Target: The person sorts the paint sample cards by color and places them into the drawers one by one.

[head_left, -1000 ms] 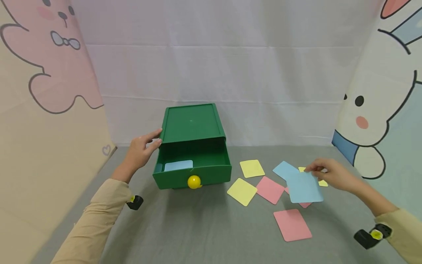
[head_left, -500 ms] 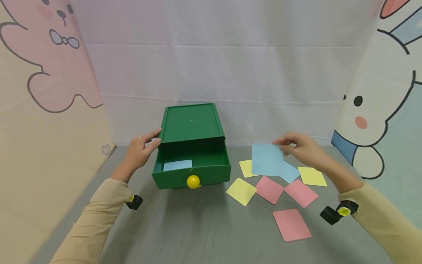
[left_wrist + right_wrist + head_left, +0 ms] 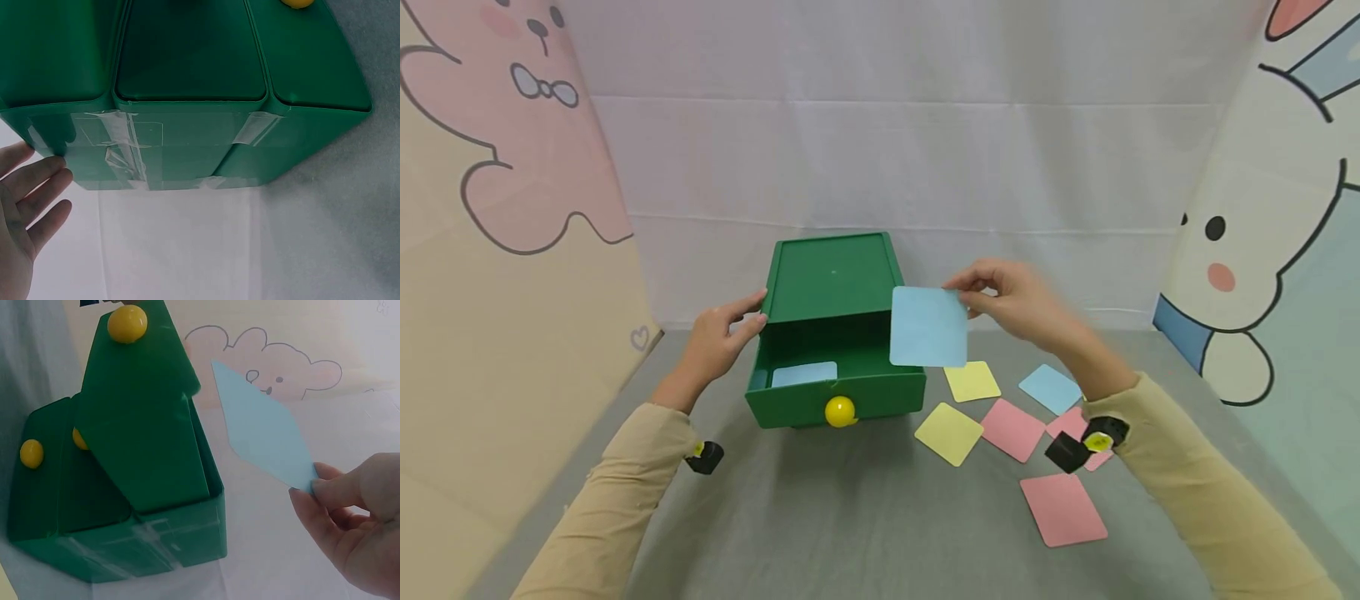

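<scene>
A green drawer cabinet (image 3: 835,275) stands on the grey table, its top drawer (image 3: 883,395) pulled out by a yellow knob side facing me. One blue card (image 3: 805,374) leans inside that drawer at the left. My left hand (image 3: 709,354) touches the cabinet's left side with extended fingers; the left wrist view shows the fingertips (image 3: 56,164) against the green wall. Between thumb and fingers, my right hand (image 3: 1018,302) pinches a blue square card (image 3: 928,327) by its corner. In the head view the card overlaps the drawer's right edge; the right wrist view shows it apart from the cabinet.
Right of the cabinet lie yellow cards (image 3: 950,434), pink cards (image 3: 1063,510) and another blue card (image 3: 1049,389). My right forearm covers part of that spread. Lower drawers with yellow knobs (image 3: 31,454) show in the right wrist view. A white cloth (image 3: 925,150) hangs behind.
My right hand has carried the blue card leftward and up, from over the scattered cards to the open drawer's right edge. The left hand has stayed at the cabinet's side.
</scene>
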### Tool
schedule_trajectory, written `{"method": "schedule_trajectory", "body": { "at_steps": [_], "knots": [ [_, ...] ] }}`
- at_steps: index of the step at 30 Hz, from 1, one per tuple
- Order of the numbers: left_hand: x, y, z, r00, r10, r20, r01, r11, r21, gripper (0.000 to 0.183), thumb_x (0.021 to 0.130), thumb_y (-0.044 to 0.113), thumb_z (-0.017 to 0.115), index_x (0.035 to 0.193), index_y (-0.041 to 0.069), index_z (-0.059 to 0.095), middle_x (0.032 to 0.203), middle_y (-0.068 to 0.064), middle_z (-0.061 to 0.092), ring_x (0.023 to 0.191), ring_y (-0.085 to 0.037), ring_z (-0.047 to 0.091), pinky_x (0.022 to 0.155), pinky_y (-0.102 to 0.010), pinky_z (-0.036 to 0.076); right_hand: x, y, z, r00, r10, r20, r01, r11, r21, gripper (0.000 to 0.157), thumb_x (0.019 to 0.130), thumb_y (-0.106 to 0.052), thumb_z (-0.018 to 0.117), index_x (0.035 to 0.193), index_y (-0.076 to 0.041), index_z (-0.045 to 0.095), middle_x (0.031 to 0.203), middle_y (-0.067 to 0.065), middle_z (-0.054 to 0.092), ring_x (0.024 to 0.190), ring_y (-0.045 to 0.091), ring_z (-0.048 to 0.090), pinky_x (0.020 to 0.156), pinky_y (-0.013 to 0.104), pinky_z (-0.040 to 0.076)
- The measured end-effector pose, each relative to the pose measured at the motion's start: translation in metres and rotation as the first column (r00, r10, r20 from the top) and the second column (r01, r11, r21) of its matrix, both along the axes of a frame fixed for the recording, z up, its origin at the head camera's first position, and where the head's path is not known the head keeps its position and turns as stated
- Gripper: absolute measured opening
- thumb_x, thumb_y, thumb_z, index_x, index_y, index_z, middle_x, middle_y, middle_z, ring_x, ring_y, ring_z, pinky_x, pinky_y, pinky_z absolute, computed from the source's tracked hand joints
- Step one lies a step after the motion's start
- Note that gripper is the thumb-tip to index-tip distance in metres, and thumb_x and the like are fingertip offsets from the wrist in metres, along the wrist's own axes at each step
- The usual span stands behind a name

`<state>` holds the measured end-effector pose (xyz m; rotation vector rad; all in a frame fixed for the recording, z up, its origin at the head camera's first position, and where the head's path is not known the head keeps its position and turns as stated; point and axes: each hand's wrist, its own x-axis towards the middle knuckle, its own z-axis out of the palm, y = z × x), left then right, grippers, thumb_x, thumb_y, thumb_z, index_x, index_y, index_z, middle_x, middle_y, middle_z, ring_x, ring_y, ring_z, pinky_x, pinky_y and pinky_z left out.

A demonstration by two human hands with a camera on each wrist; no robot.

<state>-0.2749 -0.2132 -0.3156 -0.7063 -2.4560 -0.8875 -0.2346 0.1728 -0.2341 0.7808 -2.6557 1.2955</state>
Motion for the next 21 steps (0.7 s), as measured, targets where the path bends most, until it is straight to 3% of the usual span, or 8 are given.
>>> {"method": "schedule_trajectory", "body": {
  "at_steps": [7,15,21],
  "knots": [
    [0.002,0.0,0.001,1.0,0.009,0.007,-0.009,1.0,-0.006,0.044,0.094,0.023,0.049,0.133,0.002,0.047,0.117,-0.023,0.057,0.107,-0.037,0.053,0.088,-0.055,0.041,-0.004,-0.044,0.002,0.999,0.046,-0.002,-0.046,0.994,-0.096,0.02,0.089,0.003,0.053,0.105,0.003,0.064,0.102,0.013,0.06,0.081,0.021,0.055,0.067,0.025,0.053],
    [0.002,0.001,0.0,1.0,0.015,0.003,-0.015,1.0,-0.002,0.044,0.094,0.023,0.048,0.132,0.002,0.047,0.117,-0.024,0.057,0.107,-0.037,0.054,0.088,-0.056,0.04,0.0,-0.082,-0.006,0.994,0.098,-0.041,-0.099,0.995,-0.022,0.02,0.087,0.006,0.053,0.102,0.003,0.067,0.096,0.012,0.055,0.085,0.022,0.055,0.064,0.025,0.053],
    [0.003,0.002,0.001,1.0,0.005,-0.002,-0.005,1.0,0.002,0.044,0.094,0.022,0.048,0.132,0.001,0.047,0.117,-0.024,0.057,0.107,-0.038,0.054,0.087,-0.056,0.041,0.001,-0.097,-0.016,0.998,0.066,0.018,-0.067,0.998,0.012,0.021,0.088,0.004,0.053,0.103,0.001,0.067,0.095,0.012,0.056,0.082,0.02,0.056,0.063,0.021,0.052]
  ]
}}
